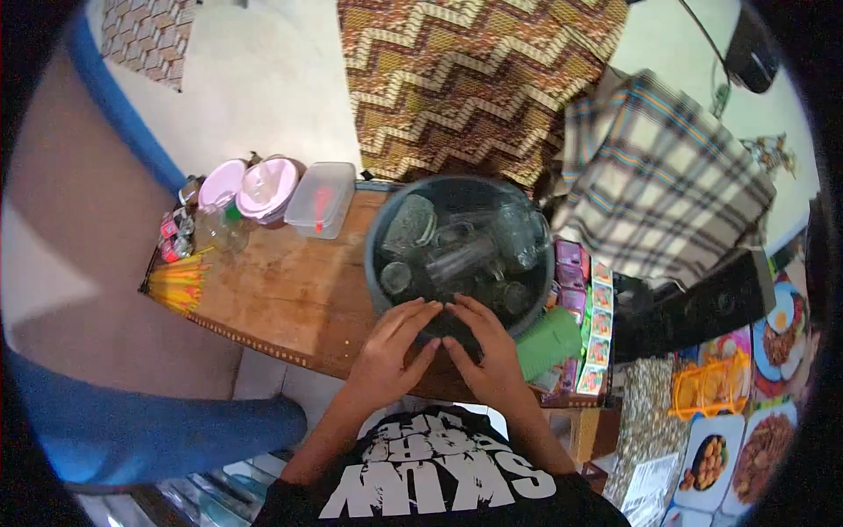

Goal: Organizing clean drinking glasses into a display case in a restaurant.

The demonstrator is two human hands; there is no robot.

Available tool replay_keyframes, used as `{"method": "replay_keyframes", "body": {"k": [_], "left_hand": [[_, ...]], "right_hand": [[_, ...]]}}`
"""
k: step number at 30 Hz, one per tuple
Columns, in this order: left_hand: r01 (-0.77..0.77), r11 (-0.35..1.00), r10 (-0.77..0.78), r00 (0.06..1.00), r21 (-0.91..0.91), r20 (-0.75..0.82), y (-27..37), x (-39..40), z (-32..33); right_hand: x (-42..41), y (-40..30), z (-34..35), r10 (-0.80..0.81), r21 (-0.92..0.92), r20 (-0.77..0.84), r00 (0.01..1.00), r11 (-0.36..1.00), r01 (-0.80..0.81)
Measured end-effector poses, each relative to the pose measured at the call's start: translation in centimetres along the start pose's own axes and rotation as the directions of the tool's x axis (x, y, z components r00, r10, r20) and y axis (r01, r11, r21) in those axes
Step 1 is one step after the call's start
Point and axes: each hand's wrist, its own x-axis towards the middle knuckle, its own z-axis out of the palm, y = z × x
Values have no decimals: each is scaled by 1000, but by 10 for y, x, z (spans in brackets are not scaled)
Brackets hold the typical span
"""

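Note:
A dark round basin point(375, 277) stands on a wooden table point(283, 283) in front of me. Inside lie a clear glass mug point(464, 257), a clear jar or pitcher point(517, 237), a textured glass container point(409, 224) and a small round glass point(396, 277). Whether water covers them I cannot tell for sure. My left hand point(395, 349) and my right hand point(484, 349) are at the basin's near rim, fingertips almost meeting, fingers spread and holding nothing. A green stack of ribbed cups or similar point(550, 342) lies just right of my right hand.
Pink bowls point(267, 188), a lidded clear plastic box point(321, 199) and yellow-orange straws or sticks point(179, 283) occupy the table's left part. Purple sachets point(570, 277) and a sachet strip point(599, 323) lie at right. Plaid cloth point(672, 178) covers something behind them; an orange basket point(711, 385) is lower right.

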Motion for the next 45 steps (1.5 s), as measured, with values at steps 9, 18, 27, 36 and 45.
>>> {"method": "replay_keyframes", "body": {"k": [9, 18, 27, 36, 45], "left_hand": [[-29, 989, 45, 993, -146, 111, -7, 39, 15], [-312, 939, 319, 947, -147, 32, -40, 178, 63], [-319, 923, 240, 914, 214, 326, -71, 231, 118], [-199, 979, 202, 933, -42, 298, -78, 236, 128], [-141, 978, 178, 948, -152, 265, -77, 240, 118]], "right_hand": [[-7, 5, -10, 50, -33, -180, 982, 998, -57], [75, 78, -69, -131, -389, -419, 899, 920, -47], [110, 123, -51, 40, -549, -482, 876, 765, -337], [111, 113, -55, 123, -521, -490, 863, 753, -402], [107, 112, -62, 58, -504, -468, 882, 802, -320]]}}
